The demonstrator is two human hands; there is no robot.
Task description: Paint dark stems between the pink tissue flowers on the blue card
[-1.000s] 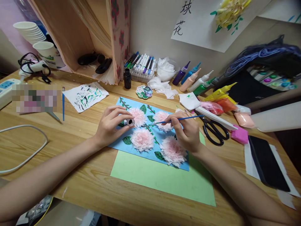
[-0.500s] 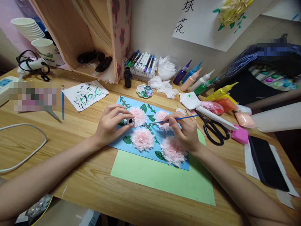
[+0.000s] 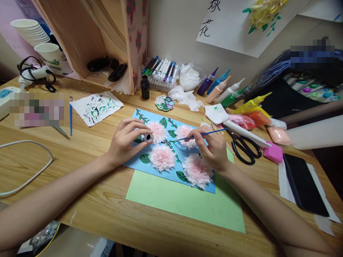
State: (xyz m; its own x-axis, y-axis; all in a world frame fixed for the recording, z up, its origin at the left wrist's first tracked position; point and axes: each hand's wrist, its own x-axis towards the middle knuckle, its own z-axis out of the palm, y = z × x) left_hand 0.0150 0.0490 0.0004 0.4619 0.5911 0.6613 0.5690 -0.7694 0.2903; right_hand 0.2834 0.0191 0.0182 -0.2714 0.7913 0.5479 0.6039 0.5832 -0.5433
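Note:
On a blue sheet (image 3: 160, 175) lie several pink ruffled paper flowers (image 3: 162, 158), with painted green leaves and dark stems between them. My left hand (image 3: 127, 139) pinches a small bottle cap (image 3: 148, 137) with dark paint inside, over the left part of the sheet. In my right hand (image 3: 211, 148) is a thin blue paintbrush (image 3: 210, 133), held like a pen. Its tip points left, close to a painted stem near the middle of the sheet; whether it touches I cannot tell. A light green sheet (image 3: 184, 205) lies beneath the blue one.
Behind the sheet stand a dark bottle (image 3: 145, 87), a flower-shaped palette (image 3: 164, 103) and a box of markers (image 3: 162, 75). Paint bottles (image 3: 221, 85) line the back right. Black scissors (image 3: 242, 148) and a phone (image 3: 305, 184) lie to the right, a paint-smeared tissue (image 3: 98, 107) to the left.
The brush has shifted very slightly, its rear end a little higher and further right. My left hand and the cap stay in place.

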